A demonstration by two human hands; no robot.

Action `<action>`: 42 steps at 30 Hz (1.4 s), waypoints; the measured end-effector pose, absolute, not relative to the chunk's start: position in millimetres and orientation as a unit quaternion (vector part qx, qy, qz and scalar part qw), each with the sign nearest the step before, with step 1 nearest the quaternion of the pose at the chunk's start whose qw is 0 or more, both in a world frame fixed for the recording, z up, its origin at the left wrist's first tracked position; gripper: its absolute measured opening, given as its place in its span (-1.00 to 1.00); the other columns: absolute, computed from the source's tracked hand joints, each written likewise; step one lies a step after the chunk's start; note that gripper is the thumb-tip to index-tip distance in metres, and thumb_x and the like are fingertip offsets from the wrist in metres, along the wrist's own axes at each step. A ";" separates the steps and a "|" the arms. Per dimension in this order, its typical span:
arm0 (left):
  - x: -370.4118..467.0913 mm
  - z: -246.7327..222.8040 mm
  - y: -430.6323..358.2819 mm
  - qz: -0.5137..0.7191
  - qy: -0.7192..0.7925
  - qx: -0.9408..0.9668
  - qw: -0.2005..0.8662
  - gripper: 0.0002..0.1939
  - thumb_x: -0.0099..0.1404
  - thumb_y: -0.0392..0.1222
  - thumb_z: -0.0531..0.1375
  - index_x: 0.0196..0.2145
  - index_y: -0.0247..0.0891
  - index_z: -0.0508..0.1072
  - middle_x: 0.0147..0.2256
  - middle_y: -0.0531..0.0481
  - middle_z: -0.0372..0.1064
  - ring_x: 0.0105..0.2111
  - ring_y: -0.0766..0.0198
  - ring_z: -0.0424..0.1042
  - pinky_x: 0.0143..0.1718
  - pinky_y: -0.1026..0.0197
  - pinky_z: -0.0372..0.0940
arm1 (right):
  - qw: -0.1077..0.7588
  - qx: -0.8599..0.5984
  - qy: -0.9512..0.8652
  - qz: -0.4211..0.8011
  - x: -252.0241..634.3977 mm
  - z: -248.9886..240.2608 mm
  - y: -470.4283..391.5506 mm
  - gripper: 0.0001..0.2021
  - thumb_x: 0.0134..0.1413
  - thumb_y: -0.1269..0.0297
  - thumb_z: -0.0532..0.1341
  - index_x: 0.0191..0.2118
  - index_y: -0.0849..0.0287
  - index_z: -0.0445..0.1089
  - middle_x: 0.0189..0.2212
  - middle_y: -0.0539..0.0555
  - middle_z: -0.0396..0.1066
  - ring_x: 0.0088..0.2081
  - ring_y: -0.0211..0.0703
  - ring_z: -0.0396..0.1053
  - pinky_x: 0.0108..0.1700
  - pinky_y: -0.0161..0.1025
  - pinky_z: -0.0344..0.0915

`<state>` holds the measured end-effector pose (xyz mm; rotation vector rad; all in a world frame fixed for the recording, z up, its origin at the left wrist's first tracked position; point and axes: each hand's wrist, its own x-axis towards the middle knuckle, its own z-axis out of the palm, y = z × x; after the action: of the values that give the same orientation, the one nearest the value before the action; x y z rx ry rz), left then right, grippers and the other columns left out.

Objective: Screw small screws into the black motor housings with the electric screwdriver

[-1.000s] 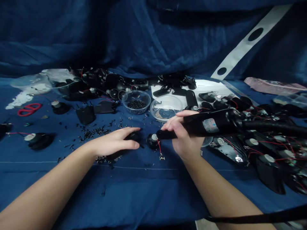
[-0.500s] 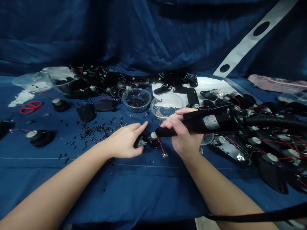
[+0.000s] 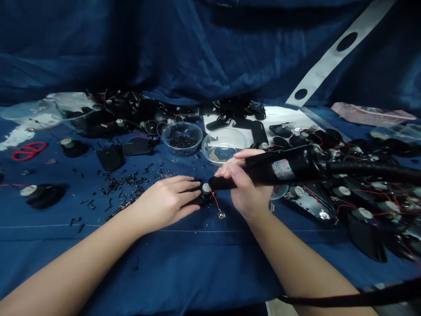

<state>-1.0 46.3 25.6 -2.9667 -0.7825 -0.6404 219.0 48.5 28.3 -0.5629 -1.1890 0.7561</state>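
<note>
In the middle of the table, my left hand (image 3: 169, 197) is closed round a small black part, its fingers side by side over it and covering most of it. At the part's right end is a round unit with a pale cap (image 3: 206, 188). A red wire (image 3: 215, 201) runs from there to a small metallic piece (image 3: 221, 215) lying on the cloth. My right hand (image 3: 251, 188) grips a black electric screwdriver (image 3: 296, 166) with a label and a thick cable. It lies nearly level, its narrow end just beside the pale cap; the tip is hidden.
Loose black screws (image 3: 123, 186) lie scattered left of centre. Behind the hands stand a clear bowl of dark screws (image 3: 183, 142) and another clear bowl (image 3: 226, 138) with small bits. Red-handled scissors (image 3: 29, 151) lie far left. Wired black parts (image 3: 365, 232) crowd the right.
My left hand's index finger, stretched out before, has come down beside the others onto the black part. The view has shifted slightly. My right hand keeps its hold on the screwdriver.
</note>
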 end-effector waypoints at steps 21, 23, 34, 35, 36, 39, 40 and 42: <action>18.2 44.2 28.4 -0.151 -0.368 -0.911 -0.110 -0.62 0.42 0.06 0.27 0.03 -0.21 0.65 0.09 -0.24 0.46 0.07 -0.08 0.47 0.12 -0.18 0.43 | 0.732 -0.270 -0.519 0.351 219.1 36.5 43.2 -0.81 0.14 0.29 0.41 -0.17 0.05 0.43 -0.49 -0.12 0.49 -0.40 -0.15 0.55 -0.19 0.00 0.61; 9.7 46.9 35.3 -0.195 -0.372 -0.900 -0.117 -0.59 0.44 0.08 0.25 0.09 -0.19 0.62 0.13 -0.22 0.46 0.11 -0.05 0.46 0.17 -0.15 0.40 | 0.759 -0.254 -0.499 0.332 221.6 42.4 44.6 -0.83 0.11 0.22 0.42 -0.21 0.05 0.46 -0.52 -0.10 0.49 -0.42 -0.13 0.52 -0.17 0.06 0.63; -95.1 59.0 99.1 -0.024 -0.612 -0.788 -0.064 -0.73 0.30 -0.15 0.17 -0.18 -0.19 0.66 -0.20 -0.10 0.63 -0.24 0.12 0.54 -0.21 0.11 0.35 | 0.799 -0.457 -0.262 0.290 247.5 77.8 58.7 -0.37 0.16 -0.38 0.03 -0.27 0.12 0.54 -0.55 0.09 0.40 -0.64 -0.20 0.27 -0.72 -0.25 0.11; -96.4 57.3 99.3 -0.011 -0.602 -0.794 -0.083 -0.73 0.29 -0.17 0.17 -0.18 -0.18 0.67 -0.23 -0.08 0.63 -0.27 0.15 0.54 -0.22 0.13 0.34 | 0.791 -0.461 -0.252 0.313 247.3 77.1 59.6 -0.39 0.12 -0.36 0.09 -0.21 0.12 0.53 -0.54 0.08 0.43 -0.66 -0.21 0.28 -0.74 -0.26 0.13; -96.3 55.6 99.3 -0.004 -0.590 -0.802 -0.098 -0.73 0.27 -0.19 0.17 -0.19 -0.18 0.67 -0.26 -0.06 0.63 -0.30 0.17 0.53 -0.24 0.14 0.32 | 0.787 -0.458 -0.251 0.329 246.4 75.9 60.6 -0.43 0.08 -0.32 0.15 -0.16 0.12 0.51 -0.55 0.06 0.44 -0.67 -0.20 0.31 -0.72 -0.26 0.20; -93.8 53.1 98.8 0.006 -0.558 -0.820 -0.129 -0.74 0.22 -0.24 0.17 -0.24 -0.19 0.67 -0.30 -0.02 0.62 -0.32 0.21 0.52 -0.26 0.17 0.30 | 0.786 -0.431 -0.275 0.348 241.5 70.1 62.8 -0.53 -0.02 -0.13 0.29 -0.09 0.09 0.45 -0.55 0.00 0.49 -0.64 -0.12 0.44 -0.63 -0.23 0.40; -93.2 53.3 98.7 0.009 -0.552 -0.822 -0.139 -0.75 0.21 -0.26 0.18 -0.25 -0.19 0.67 -0.31 -0.01 0.61 -0.33 0.22 0.52 -0.27 0.18 0.29 | 0.785 -0.424 -0.284 0.351 239.9 68.1 63.1 -0.54 -0.04 -0.09 0.31 -0.08 0.08 0.44 -0.53 0.01 0.52 -0.64 -0.10 0.46 -0.62 -0.23 0.42; -92.8 55.5 97.9 0.016 -0.539 -0.826 -0.165 -0.76 0.19 -0.26 0.19 -0.26 -0.19 0.66 -0.34 0.01 0.60 -0.35 0.25 0.52 -0.29 0.21 0.29 | 0.787 -0.419 -0.290 0.348 237.4 64.7 63.1 -0.57 -0.08 -0.03 0.32 -0.10 0.07 0.45 -0.49 0.04 0.56 -0.66 -0.08 0.46 -0.66 -0.23 0.40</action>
<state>-92.8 97.9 55.5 -2.9076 -1.8997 0.0581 237.4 63.1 64.7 -0.9041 -0.6248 0.7507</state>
